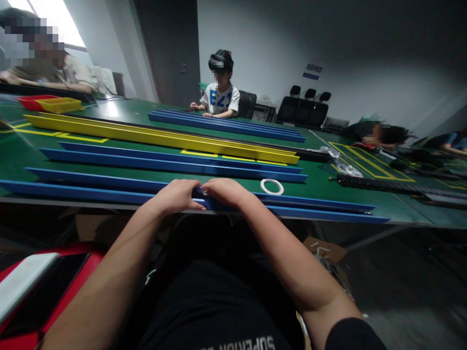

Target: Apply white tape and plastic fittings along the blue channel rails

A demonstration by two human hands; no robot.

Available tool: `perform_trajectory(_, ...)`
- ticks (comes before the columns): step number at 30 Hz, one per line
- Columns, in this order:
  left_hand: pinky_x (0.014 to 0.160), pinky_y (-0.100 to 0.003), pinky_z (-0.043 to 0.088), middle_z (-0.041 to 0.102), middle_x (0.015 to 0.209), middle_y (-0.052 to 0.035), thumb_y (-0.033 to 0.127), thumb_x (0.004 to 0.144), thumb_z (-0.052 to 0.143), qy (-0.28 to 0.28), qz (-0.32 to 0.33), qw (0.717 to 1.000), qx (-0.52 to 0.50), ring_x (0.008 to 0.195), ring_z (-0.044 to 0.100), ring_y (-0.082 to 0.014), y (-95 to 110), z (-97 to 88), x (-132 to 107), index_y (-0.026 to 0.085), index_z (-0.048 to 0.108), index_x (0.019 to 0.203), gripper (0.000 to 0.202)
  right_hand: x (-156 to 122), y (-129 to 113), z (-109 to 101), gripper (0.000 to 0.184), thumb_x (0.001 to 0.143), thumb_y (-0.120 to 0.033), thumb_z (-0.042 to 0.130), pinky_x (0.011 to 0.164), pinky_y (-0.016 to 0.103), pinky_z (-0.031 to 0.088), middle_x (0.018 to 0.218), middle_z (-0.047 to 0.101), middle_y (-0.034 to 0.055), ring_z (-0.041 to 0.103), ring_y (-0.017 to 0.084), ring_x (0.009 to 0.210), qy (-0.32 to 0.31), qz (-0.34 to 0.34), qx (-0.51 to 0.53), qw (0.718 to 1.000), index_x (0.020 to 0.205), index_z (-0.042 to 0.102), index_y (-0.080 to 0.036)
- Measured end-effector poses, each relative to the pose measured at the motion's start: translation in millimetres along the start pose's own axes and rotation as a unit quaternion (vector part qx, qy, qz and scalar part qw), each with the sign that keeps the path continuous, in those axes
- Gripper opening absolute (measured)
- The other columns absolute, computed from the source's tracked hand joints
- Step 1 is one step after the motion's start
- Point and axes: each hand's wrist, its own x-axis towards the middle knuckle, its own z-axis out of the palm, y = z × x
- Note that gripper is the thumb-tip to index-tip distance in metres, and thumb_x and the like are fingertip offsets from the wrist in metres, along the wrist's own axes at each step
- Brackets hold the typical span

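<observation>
A long blue channel rail (pixel 310 212) lies along the near edge of the table, in front of my body. Around its middle, my left hand (pixel 177 195) is closed, with the thumb on the near wall and the fingers over the top. Right beside it, my right hand (pixel 224 191) is bent down over the same rail with curled fingers. A tiny whitish thing shows at these fingertips; its kind is too small to tell, and part of the grip is hidden. A white ring, like a thin tape roll (pixel 276 192), lies just behind the rail, right of my right hand.
Beyond are another blue rail (pixel 175 163), a long yellow rail (pixel 160 138) and more blue rails (pixel 226 127). Red (pixel 27 102) and yellow trays (pixel 60 105) stand at left. Black strips (pixel 386 187) lie at right. Several people sit around the green table (pixel 120 108).
</observation>
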Motion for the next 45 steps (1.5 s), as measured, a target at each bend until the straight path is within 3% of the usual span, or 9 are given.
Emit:
perform_trajectory(6,0.096,-0.034,0.044,0.067,0.126,-0.0114,0.078,0.061,0.063,-0.006,-0.014,1.000,0.004,0.116,0.061,-0.0310,-2.3,3.2,0.4,0.021,0.056,0.130,0.090,-56.2,24.1,-19.3,0.031,0.102,-0.033,0.032,0.068,0.024,0.035,0.081,0.059,0.0025,0.049,0.013,0.075,0.162,0.113,0.078,0.977,0.084,0.053,-0.018)
perform_trajectory(9,0.098,-0.035,0.043,0.065,0.129,-0.0122,0.078,0.062,0.062,-0.009,-0.015,1.000,0.006,0.118,0.060,-0.0315,-1.7,3.5,0.1,0.021,0.054,0.133,0.092,-89.3,33.4,-17.4,0.038,0.100,-0.047,0.033,0.062,0.025,0.035,0.069,0.051,-0.0010,0.047,0.013,0.065,0.252,0.202,0.197,0.926,0.075,0.046,-0.022)
perform_trajectory(13,0.099,-0.036,0.042,0.065,0.128,-0.0128,0.077,0.065,0.061,-0.013,-0.006,1.000,0.017,0.118,0.059,-0.0318,0.1,4.1,0.4,0.021,0.054,0.134,0.089,-126.6,39.5,-5.1,0.043,0.096,-0.060,0.033,0.054,0.024,0.038,0.069,0.054,-0.0011,0.048,0.013,0.057,0.354,0.311,0.330,0.818,0.080,0.049,-0.023)
perform_trajectory(18,0.099,-0.038,0.042,0.063,0.131,-0.0152,0.080,0.064,0.059,-0.046,-0.006,0.999,0.024,0.120,0.058,-0.0338,0.8,2.3,6.3,0.019,0.052,0.137,0.095,-148.9,42.9,-0.2,0.043,0.091,-0.064,0.043,0.050,0.023,0.038,0.075,0.063,0.0005,0.050,0.010,0.052,0.403,0.335,0.378,0.763,0.083,0.052,-0.023)
perform_trajectory(23,0.099,-0.045,0.041,0.060,0.135,-0.0152,0.080,0.067,0.057,-0.059,-0.014,0.998,0.023,0.121,0.055,-0.0363,18.7,3.9,14.4,0.023,0.045,0.143,0.095,-153.4,41.8,-2.4,0.040,0.088,-0.064,0.049,0.044,0.023,0.039,0.055,0.050,-0.0060,0.053,0.013,0.048,0.451,0.344,0.433,0.701,0.082,0.046,-0.025)
perform_trajectory(27,0.105,-0.046,0.037,0.050,0.145,-0.0173,0.070,0.072,0.064,0.037,0.017,0.999,0.005,0.129,0.049,-0.0348,66.2,16.6,20.8,0.021,0.029,0.151,0.099,-155.6,39.1,-7.2,0.039,0.087,-0.063,0.052,0.045,0.024,0.043,0.053,0.044,-0.0064,0.059,0.016,0.054,0.448,0.357,0.397,0.717,0.082,0.049,-0.025)
perform_trajectory(34,0.098,-0.040,0.040,0.059,0.130,-0.0189,0.067,0.079,0.060,0.142,0.089,0.986,0.000,0.121,0.055,-0.0311,149.5,32.6,38.7,0.015,0.043,0.136,0.079,-162.3,37.4,-22.0,0.038,0.090,-0.061,0.049,0.048,0.024,0.039,0.050,0.042,-0.0084,0.045,0.012,0.042,0.442,0.373,0.367,0.728,0.079,0.049,-0.024)
perform_trajectory(39,0.084,-0.040,0.043,0.068,0.099,-0.0139,0.074,0.081,0.049,0.120,0.069,0.990,0.032,0.098,0.064,-0.0311,154.6,31.7,49.2,0.017,0.059,0.106,0.063,-169.5,37.6,-27.4,0.039,0.093,-0.054,0.048,0.057,0.025,0.034,0.064,0.059,-0.0009,0.052,0.014,0.060,0.370,0.381,0.180,0.828,0.079,0.061,-0.021)
perform_trajectory(45,0.083,-0.040,0.044,0.069,0.098,-0.0128,0.072,0.080,0.054,0.129,0.062,0.989,0.038,0.097,0.064,-0.0304,145.3,29.8,42.9,0.018,0.061,0.105,0.060,-174.4,38.6,-28.5,0.026,0.091,-0.044,0.055,0.060,0.026,0.030,0.080,0.071,0.0052,0.059,0.017,0.071,0.140,0.414,0.029,0.899,0.087,0.070,-0.023)
